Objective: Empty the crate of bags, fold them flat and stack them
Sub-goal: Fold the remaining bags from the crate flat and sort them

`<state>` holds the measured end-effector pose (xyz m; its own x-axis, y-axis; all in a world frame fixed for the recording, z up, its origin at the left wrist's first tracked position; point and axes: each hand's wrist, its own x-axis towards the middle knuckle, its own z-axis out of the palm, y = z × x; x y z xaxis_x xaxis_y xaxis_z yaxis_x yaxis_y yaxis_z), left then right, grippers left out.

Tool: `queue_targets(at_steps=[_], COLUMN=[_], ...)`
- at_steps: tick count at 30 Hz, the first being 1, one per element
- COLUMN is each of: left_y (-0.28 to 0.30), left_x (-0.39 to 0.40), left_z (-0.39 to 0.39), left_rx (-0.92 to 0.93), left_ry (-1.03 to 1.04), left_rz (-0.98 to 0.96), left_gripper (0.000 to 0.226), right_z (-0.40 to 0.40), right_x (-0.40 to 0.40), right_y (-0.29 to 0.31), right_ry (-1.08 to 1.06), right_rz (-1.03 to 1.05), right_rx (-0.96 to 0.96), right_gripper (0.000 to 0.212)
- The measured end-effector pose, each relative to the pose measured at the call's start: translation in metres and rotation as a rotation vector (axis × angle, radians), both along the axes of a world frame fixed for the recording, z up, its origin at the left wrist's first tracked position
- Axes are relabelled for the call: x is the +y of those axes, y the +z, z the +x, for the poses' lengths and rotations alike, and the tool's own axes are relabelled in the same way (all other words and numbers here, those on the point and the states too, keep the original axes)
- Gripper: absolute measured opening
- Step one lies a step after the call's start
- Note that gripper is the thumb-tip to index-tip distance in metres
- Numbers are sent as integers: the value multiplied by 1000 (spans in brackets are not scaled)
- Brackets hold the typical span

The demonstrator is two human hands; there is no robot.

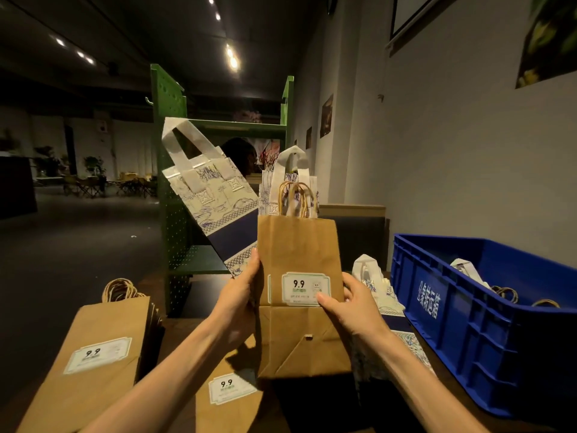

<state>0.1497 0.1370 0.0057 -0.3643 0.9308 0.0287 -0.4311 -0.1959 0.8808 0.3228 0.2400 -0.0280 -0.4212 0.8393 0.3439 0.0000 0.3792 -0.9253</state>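
I hold a flat brown paper bag (298,245) upright in front of me, its white 9.9 label facing me and its bottom flap folded up. My left hand (239,295) grips its left edge together with a white and blue patterned bag (215,198) that leans up to the left. My right hand (349,300) grips the right edge, thumb on the label. Another patterned bag (292,173) shows behind the brown one. The blue crate (468,314) stands on the right with several bags inside (487,279).
A stack of flat brown bags (90,354) lies at lower left and another brown bag (231,392) lies under my arms. Patterned bags (384,295) lie beside the crate. A green pegboard shelf (175,182) stands behind the table, with a wall on the right.
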Motion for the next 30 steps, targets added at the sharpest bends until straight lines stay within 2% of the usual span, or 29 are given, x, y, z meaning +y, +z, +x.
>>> queue_targets(at_steps=[3,7,9,14,18,20,25,30], left_y=[-1,-4,-5,-4,-5,-7,-18,-19], left_x=[-6,-12,-14,-20,-27,-30,-32,-34], left_z=[-2,-5,-7,-16,-17,-16,-20,-23], left_rx=[-62,4,41,67,59,57,12,-28], left_ry=[-43,23,44,27,-61,-83,-45,-59], left_rz=[40,15,-30,-37,-26,-33,-53,-31], left_gripper=[42,38,41,43,40,39,52,53], right_z=[-5,-13,-17,-21,-29,-34,-41,-47], right_x=[0,-2,-4,-11,-13,-16,-19,-23], right_y=[-4,-8,-9,-4,-4,-5,-8,-5], right_ry=[-34,-184,-233,15,171,227,260,170], right_rz=[-99,72,113,16,-242,-293,-187,-24], right_rx=[121,46,6,-39,104,132,15,-93], right_gripper=[32,27,33,31,41,45,61,52])
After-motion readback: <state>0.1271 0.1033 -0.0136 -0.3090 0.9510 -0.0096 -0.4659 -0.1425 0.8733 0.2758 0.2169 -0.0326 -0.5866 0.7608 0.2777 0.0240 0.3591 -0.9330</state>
